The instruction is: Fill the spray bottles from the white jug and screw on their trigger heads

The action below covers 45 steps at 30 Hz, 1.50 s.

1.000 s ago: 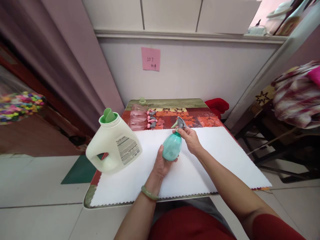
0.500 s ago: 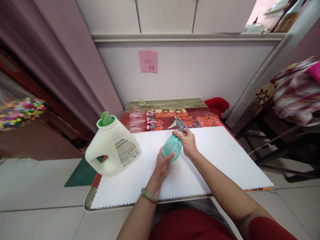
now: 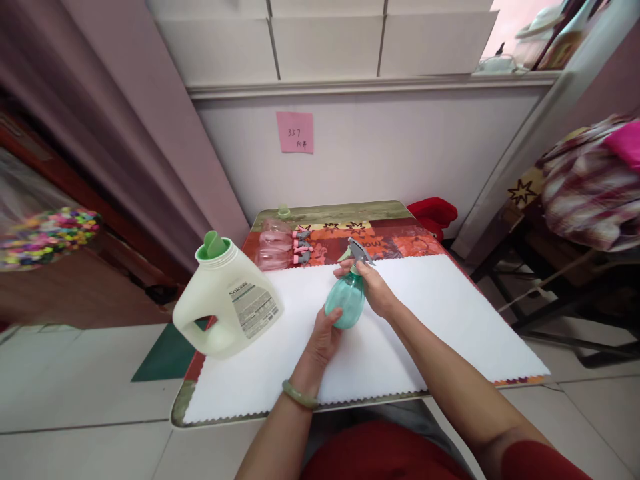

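A teal, rounded spray bottle [image 3: 346, 301] is tilted above the white mat, its grey trigger head [image 3: 359, 250] at the top. Wrapped round the lower body is my left hand [image 3: 326, 337], with a pale green bangle at the wrist. My right hand [image 3: 373, 283] closes on the bottle's neck, just below the trigger head. To the left stands a large cream detergent jug [image 3: 227, 297] with a green spout and no cap on its mouth. Several pink clear spray bottles [image 3: 277, 247] with grey and pink heads lie at the back left of the table.
A white scalloped mat [image 3: 440, 333] covers much of the small table. A pale green cap [image 3: 284, 212] sits at the table's back edge, near the wall. On the right is a dark stool [image 3: 530, 267] with plaid cloth on it.
My right-hand fingers have shifted round the neck beneath the trigger head, and the bottle stands slightly more upright. My left hand keeps its hold. The camera view has tilted slightly up.
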Each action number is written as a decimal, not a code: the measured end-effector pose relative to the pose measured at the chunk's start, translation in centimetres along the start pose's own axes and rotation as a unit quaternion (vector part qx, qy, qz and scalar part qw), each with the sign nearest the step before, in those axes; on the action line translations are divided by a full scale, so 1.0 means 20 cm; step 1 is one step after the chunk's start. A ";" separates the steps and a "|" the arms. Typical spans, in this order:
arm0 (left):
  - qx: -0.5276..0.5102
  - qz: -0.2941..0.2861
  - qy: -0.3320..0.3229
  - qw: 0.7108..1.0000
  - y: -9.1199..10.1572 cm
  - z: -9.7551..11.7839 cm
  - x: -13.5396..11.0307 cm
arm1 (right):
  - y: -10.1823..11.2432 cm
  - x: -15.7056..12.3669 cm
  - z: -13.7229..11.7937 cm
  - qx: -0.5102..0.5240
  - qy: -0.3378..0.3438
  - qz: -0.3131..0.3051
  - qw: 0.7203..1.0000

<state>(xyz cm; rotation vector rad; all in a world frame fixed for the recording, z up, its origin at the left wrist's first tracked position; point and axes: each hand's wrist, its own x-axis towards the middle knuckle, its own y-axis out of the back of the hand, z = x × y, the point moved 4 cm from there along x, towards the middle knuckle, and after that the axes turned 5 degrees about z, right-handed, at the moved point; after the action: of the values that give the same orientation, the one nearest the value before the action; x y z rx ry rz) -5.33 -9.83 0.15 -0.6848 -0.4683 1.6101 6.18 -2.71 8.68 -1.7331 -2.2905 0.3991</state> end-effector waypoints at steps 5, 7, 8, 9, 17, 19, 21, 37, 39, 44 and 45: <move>-0.010 -0.005 0.018 1.000 0.02 -0.02 0.00 | 0.03 -0.02 0.00 0.054 0.012 -0.071 0.996; -0.011 -0.007 0.019 1.000 0.02 -0.02 0.00 | 0.05 -0.03 0.00 0.029 0.021 -0.066 0.997; -0.010 -0.007 0.018 1.000 0.02 -0.02 0.00 | 0.07 -0.02 0.00 0.012 0.023 -0.060 0.998; -0.009 -0.007 0.016 1.000 0.02 -0.02 0.00 | 0.08 -0.02 -0.01 -0.006 0.025 -0.053 0.998; 0.000 -0.008 0.007 1.000 0.00 0.00 -0.01 | 0.06 -0.01 -0.03 -0.039 0.042 0.067 0.996; 0.000 -0.012 0.020 1.000 0.00 0.00 -0.02 | 0.05 -0.02 -0.03 -0.045 0.040 0.098 0.993; -0.002 -0.022 0.041 0.999 -0.01 0.00 -0.03 | 0.04 -0.03 -0.03 -0.055 0.031 0.102 0.993; -0.002 -0.082 0.163 0.983 -0.04 0.01 -0.04 | -0.03 -0.10 -0.07 -0.084 0.035 0.005 0.996; 0.000 -0.074 0.141 0.987 -0.04 0.00 -0.04 | -0.04 -0.10 -0.09 -0.102 0.053 0.019 0.993; 0.023 -0.053 0.064 0.996 -0.04 0.01 -0.04 | -0.04 -0.09 -0.11 -0.152 0.079 0.046 0.984; 0.032 -0.050 0.045 0.997 -0.04 0.02 -0.03 | -0.04 -0.09 -0.10 -0.157 0.079 0.054 0.983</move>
<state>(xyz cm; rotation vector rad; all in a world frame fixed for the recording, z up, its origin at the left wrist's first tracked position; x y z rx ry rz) -4.90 -10.36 1.02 -0.6733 -0.3775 1.4871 6.65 -4.47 10.79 -1.9608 -2.2441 -0.0866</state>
